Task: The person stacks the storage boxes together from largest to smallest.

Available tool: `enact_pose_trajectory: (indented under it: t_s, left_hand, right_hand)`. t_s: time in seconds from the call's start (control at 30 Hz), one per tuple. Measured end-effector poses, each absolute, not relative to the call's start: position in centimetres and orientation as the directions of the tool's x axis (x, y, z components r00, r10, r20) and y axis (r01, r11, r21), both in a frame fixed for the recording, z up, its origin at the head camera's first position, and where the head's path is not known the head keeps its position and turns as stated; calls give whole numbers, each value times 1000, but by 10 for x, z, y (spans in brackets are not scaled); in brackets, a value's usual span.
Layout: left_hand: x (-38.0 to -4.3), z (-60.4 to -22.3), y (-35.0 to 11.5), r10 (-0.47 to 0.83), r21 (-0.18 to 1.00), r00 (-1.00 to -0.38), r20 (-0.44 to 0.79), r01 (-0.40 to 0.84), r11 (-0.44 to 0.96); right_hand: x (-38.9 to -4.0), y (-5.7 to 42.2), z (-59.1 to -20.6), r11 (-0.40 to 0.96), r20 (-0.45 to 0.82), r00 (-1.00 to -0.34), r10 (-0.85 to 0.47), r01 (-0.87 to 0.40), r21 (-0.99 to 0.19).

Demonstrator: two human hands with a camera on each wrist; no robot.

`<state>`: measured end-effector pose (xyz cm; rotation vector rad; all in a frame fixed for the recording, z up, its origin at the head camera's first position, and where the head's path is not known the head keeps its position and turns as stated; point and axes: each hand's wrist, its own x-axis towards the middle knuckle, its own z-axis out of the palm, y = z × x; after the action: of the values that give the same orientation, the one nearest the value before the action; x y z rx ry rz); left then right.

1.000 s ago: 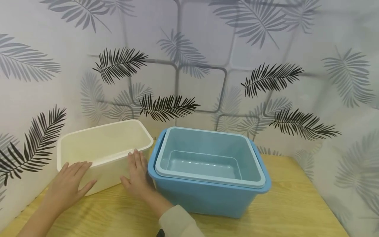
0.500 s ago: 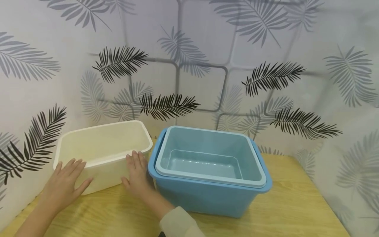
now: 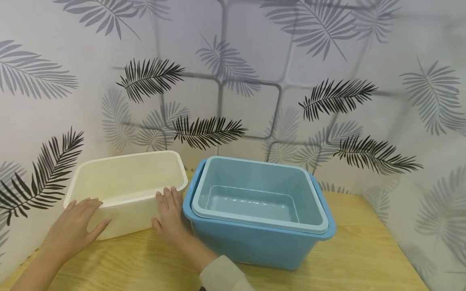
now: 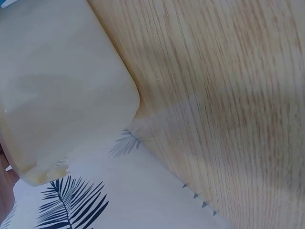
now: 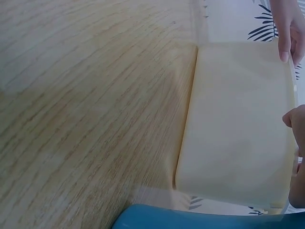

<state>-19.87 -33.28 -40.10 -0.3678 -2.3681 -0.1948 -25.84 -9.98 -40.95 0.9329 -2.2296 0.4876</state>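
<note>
Only the head view looks into the cream rectangular plastic bin, which stands upright on the wood-grain counter, left of a light blue bin nested inside a darker blue bin. The wrist views give its outer long wall instead, and the line where its base meets the counter. The right wrist view also catches both thumbs against that wall, while the left wrist view has just a sliver of hand at its edge.

The left hand lies at the left end of the near rim, fingers extended side by side, thumb spread away. The right hand reaches the rim's right end, fingers straight and together over the edge, thumb apart, its back close beside the darker blue bin. A pale sleeve covers the right forearm. Leaf-print sheeting rises behind.
</note>
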Motion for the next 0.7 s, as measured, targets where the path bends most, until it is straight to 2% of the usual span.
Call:
enact_pose_trajectory:
  t_s: [0.13,0.27,0.37,0.5,0.63,0.7]
  left_hand:
    - [-199,-400,-335,199,40,-713,672,303,952]
    - [-200,-399,-340,216,22,-693,688,317,948]
    - [-200,-397,-346,240,3,-668,704,340,940]
    - [-201,-394,-351,254,-13,-657,709,349,937]
    - [-203,-391,-350,269,-32,-619,738,366,930]
    - [-204,-391,-349,265,-27,-628,732,362,932]
  right_hand:
    - [-255,-96,-407,687,699,-494,-517,-726,-4]
    - [-249,-91,-404,729,682,-461,-568,-666,156]
    - [-245,-87,-401,727,691,-409,-596,-640,249]
    - [-244,-87,-397,711,714,-371,-594,-657,251]
    - [-245,-90,-396,739,720,-395,-571,-629,242]
    - [-246,-92,-396,764,719,-412,-560,-594,254]
